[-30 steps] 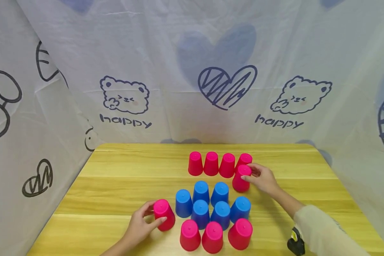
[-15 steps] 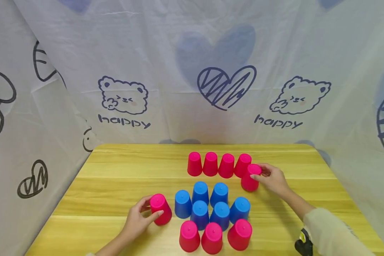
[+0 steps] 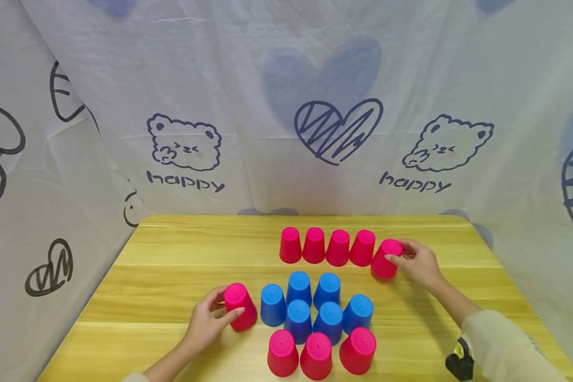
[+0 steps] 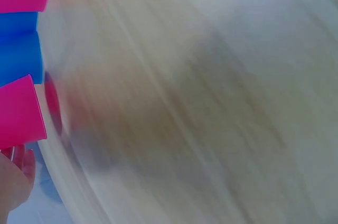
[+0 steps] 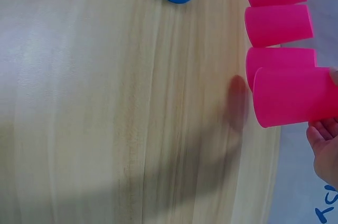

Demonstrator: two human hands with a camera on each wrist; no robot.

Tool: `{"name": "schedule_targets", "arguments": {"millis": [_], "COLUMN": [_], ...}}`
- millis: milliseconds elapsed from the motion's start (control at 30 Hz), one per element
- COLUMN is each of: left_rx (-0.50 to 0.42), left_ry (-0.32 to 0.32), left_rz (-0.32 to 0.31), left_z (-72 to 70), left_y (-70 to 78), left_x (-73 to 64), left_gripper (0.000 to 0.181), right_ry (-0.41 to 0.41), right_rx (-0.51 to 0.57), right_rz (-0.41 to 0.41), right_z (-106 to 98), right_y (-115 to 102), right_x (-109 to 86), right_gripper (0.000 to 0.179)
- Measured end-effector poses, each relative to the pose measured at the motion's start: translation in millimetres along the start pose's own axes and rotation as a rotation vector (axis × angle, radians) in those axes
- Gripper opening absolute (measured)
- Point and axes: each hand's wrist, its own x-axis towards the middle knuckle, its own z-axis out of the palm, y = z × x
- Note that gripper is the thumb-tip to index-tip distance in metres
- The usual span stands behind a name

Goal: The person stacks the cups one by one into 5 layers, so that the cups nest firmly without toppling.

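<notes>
My left hand (image 3: 205, 322) grips an upside-down pink cup (image 3: 239, 310) at the left of the blue cups, thumb on its near side. In the left wrist view this pink cup (image 4: 20, 114) is tilted, its rim over the wood. My right hand (image 3: 420, 263) holds another pink cup (image 3: 383, 262) between thumb and fingers, at the right end of a back row of pink cups (image 3: 338, 249). The right wrist view has the held cup (image 5: 293, 97) overlapping the last cup of that row (image 5: 280, 57), with a shadow below it on the table.
Several upside-down blue cups (image 3: 298, 320) stand grouped mid-table. In front of them are 3 pink cups (image 3: 316, 356). A black and yellow object (image 3: 460, 361) lies by the right sleeve on the wooden table (image 3: 162, 286). A printed cloth (image 3: 258, 95) hangs behind.
My right hand has carried its pink cup rightward, past the last cup of the back row. My left hand has shifted its cup slightly left and away from me.
</notes>
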Motion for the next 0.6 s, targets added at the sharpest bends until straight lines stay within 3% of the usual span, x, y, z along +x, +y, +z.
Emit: {"name": "schedule_targets", "arguments": {"millis": [300, 600], "left_rx": [0.002, 0.046], "left_ry": [0.001, 0.013], "left_rz": [0.012, 0.093], "left_z": [3.2, 0.5], "left_y": [9.2, 13.3], "left_x": [7.3, 19.4], "left_gripper": [0.046, 0.046], "right_ry": [0.04, 0.05], "right_rx": [-0.011, 0.004], "right_rz": [0.009, 0.049], "right_z": [-3.0, 3.1], "right_y": [3.9, 4.9], "right_x": [5.3, 13.7], "right_gripper": [0.048, 0.05]}}
